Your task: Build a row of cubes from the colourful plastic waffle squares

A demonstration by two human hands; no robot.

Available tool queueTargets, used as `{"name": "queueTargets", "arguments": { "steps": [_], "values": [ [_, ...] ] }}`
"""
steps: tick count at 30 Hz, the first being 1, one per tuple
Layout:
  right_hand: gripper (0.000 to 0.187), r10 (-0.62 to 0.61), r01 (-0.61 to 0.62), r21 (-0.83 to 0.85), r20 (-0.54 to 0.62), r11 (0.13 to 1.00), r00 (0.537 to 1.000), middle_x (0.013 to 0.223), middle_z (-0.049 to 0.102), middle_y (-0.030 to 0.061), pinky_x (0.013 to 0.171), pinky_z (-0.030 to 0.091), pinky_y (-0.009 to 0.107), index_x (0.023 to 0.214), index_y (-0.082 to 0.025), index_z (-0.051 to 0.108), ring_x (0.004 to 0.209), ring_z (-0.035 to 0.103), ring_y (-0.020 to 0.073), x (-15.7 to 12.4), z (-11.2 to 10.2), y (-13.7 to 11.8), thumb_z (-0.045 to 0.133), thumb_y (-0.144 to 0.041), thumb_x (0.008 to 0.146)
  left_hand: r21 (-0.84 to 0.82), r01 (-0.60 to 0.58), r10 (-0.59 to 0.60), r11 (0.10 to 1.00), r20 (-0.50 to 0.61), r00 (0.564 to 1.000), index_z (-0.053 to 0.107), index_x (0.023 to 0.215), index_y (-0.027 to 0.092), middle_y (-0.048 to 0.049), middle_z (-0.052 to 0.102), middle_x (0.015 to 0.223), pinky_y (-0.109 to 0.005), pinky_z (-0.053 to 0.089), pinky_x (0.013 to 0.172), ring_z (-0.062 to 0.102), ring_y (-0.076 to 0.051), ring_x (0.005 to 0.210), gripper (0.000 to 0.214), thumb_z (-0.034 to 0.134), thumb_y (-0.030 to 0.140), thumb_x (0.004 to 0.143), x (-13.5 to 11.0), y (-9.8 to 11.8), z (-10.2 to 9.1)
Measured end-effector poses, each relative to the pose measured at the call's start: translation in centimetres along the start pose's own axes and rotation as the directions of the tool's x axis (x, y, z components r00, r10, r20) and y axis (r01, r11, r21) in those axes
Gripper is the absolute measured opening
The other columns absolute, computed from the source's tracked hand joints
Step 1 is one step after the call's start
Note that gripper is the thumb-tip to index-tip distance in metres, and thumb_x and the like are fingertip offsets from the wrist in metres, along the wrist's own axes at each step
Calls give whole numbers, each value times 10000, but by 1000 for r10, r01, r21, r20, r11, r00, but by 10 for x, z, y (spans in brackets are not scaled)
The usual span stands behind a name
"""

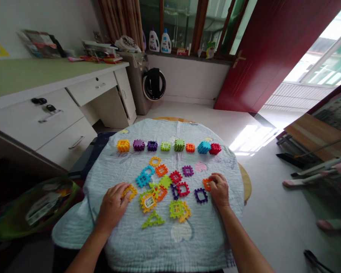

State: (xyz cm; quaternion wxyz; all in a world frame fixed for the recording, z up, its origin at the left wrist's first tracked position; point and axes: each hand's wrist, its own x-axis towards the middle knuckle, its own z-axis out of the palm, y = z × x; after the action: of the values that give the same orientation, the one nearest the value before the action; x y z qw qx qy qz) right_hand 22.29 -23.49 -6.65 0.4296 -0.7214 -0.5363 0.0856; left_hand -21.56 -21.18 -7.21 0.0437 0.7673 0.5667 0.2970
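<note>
On the left of the cloth, my left hand (115,203) grips a yellow notched building tile (131,192) between thumb and fingers. My right hand (220,189) is closed on an orange building tile (207,184), partly hidden by the fingers. A dark purple square frame tile (201,195) lies just left of my right hand. Between the hands is a loose spread of blue (143,179), red (183,189), purple (188,171) and orange tiles (161,170). A green triangular tile (153,219) and a green square tile (176,209), which overlaps a yellow one, lie nearer me.
Behind the loose tiles stands a row of tile stacks by colour, from a yellow stack (123,145) to a red stack (215,148). A patterned cloth (204,239) covers the round table. A green bag (45,204) is at the left, a washing machine (136,83) beyond.
</note>
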Motion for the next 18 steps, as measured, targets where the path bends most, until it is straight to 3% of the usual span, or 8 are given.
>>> {"name": "queueTargets", "arguments": {
  "steps": [5,11,15,18],
  "values": [
    [184,-73,82,-50,172,995,982,971,664,90,946,431,397,825,-205,643,975,585,239,3,-4,2,485,-234,736,-35,59,-60,998,-15,998,662,1061,191,-91,706,1074,-430,499,947,636,-249,1032,356,395,397,946,1,2,-3],
    [410,-84,139,-148,330,979,940,1155,654,94,965,422,409,1138,-225,646,1075,584,259,5,-21,18,571,-345,753,-79,104,-103,991,9,995,672,1059,188,-90,710,1074,-439,503,950,634,-245,1029,344,396,349,930,2,8,-8],
    [411,-20,91,-207,325,974,945,992,651,91,879,451,397,1073,-195,684,931,606,253,6,-26,19,595,-380,716,-131,143,-141,981,24,990,668,1067,196,-80,717,1061,-438,513,936,634,-238,1009,330,397,312,918,3,13,-13],
    [309,5,50,-179,293,983,956,908,632,67,796,462,355,947,-205,689,837,606,222,8,-27,11,582,-383,718,-158,160,-157,974,32,987,666,1065,207,-69,717,1051,-432,519,930,637,-233,1001,322,401,309,915,3,16,-17]
  ]
}}
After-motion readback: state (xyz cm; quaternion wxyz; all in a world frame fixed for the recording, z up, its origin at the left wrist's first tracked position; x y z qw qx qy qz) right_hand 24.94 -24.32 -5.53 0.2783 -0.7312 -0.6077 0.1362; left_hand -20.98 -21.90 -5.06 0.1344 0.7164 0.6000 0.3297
